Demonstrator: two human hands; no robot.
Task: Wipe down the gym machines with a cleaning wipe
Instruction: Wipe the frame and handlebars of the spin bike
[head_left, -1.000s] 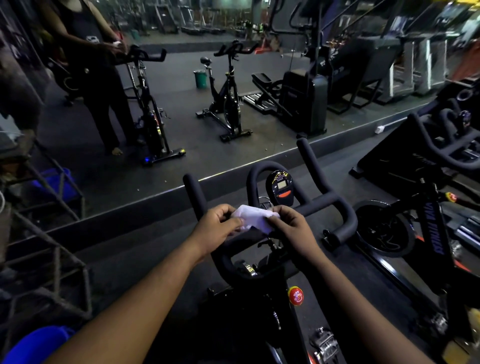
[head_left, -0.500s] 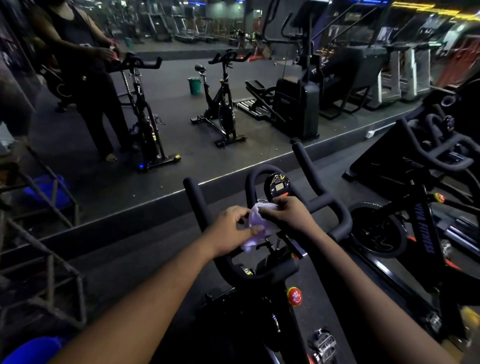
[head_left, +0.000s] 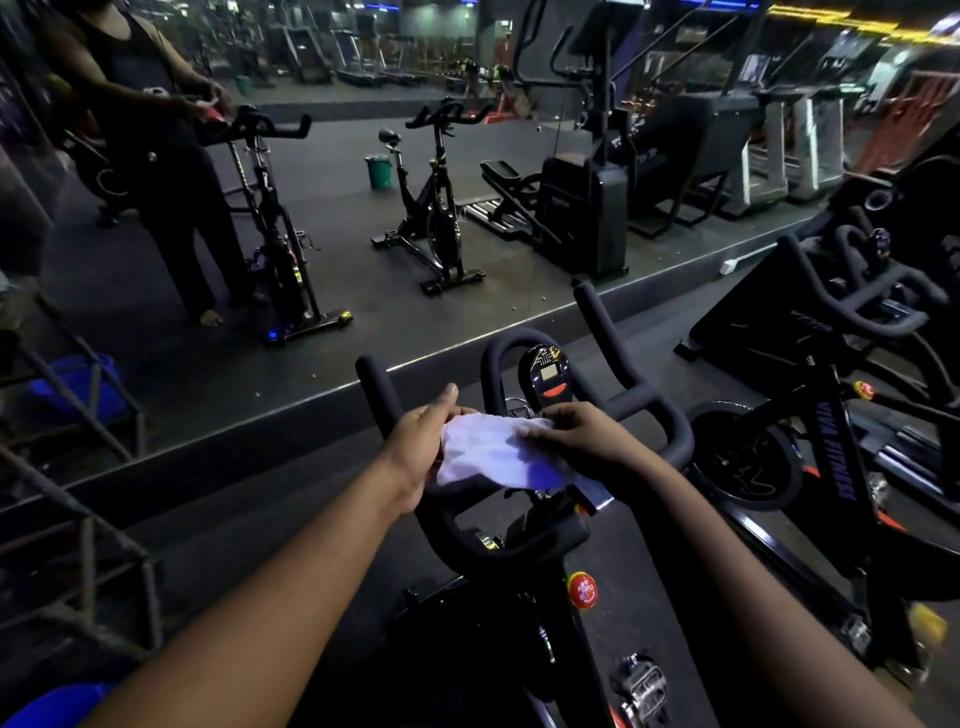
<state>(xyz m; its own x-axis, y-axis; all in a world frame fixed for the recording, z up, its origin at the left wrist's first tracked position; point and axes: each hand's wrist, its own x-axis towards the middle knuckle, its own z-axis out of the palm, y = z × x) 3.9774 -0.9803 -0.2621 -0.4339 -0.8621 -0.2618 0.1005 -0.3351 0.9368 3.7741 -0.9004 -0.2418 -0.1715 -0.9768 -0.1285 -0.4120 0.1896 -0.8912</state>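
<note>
Both hands hold a white cleaning wipe (head_left: 501, 454) spread between them above the spin bike's handlebars (head_left: 660, 415). The left hand (head_left: 423, 441) grips its left edge, the right hand (head_left: 582, 436) pinches its right. Its long axis runs left to right, sagging toward the console (head_left: 545, 376).

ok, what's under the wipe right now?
The white wipe, held by both hands, lies over the spin bike's black handlebar crossbar. The covered stretch and the fingers beneath stay hidden.

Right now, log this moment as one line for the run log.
stage: wipe being spread | left hand: pinching wipe | right hand: pinching wipe | place: over bike handlebar | wiping: not yet
</note>
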